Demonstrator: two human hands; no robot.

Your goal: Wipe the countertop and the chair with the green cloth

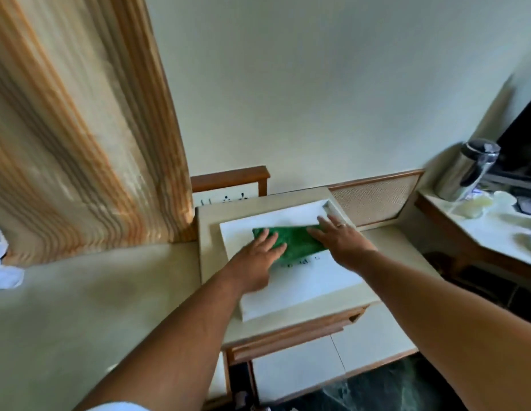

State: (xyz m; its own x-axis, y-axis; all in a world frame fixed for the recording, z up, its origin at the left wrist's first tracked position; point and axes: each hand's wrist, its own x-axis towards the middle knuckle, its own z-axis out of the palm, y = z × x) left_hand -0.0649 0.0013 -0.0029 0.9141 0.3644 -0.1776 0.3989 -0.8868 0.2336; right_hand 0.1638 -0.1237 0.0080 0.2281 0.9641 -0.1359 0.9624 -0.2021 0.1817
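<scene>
The green cloth [296,240] lies flat on a white tray-like surface [299,283] on top of the cream countertop [210,232] of a small cabinet. My left hand [258,259] presses flat on the cloth's left end, fingers spread. My right hand [338,237] lies flat on its right end, fingers stretched out, a ring on one finger. Both hands are palm down on the cloth, neither gripping it. A wooden chair back [231,179] shows behind the cabinet against the wall.
A striped orange curtain [80,129] hangs at the left. At the right, a side counter [495,229] carries a steel kettle [463,170], cups and a dark screen [522,143]. The cabinet has a wood-trimmed drawer [291,336]. Dark marble floor [391,387] lies below.
</scene>
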